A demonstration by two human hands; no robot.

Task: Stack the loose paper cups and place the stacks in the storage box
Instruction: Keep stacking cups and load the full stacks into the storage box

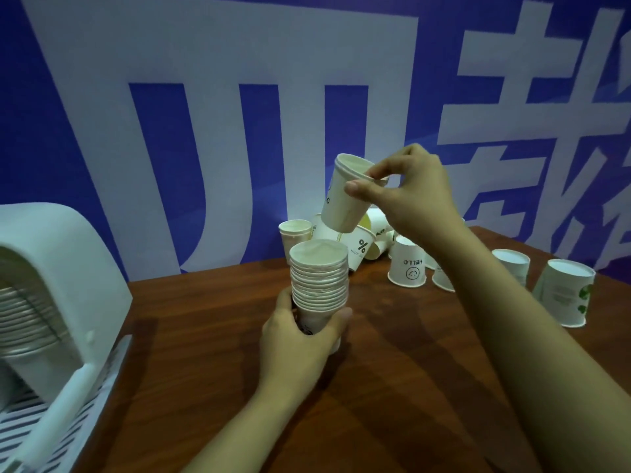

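Note:
My left hand [300, 339] grips the lower part of a tall stack of white paper cups [319, 278], upright over the middle of the wooden table [392, 387]. Above and to the right of the stack, my right hand [409, 192] pinches the rim of a single white paper cup [345, 199], tilted with its mouth up. Loose cups [408, 268] lie and stand behind, some upside down. At the left edge the white storage box [68, 268] holds a lying stack of cups [27, 319].
Two upturned cups [512, 264] and a taller one with green print [565, 293] stand at the right of the table. A blue wall with large white characters [239, 131] rises directly behind the table. The box rests on a white slatted tray [68, 421].

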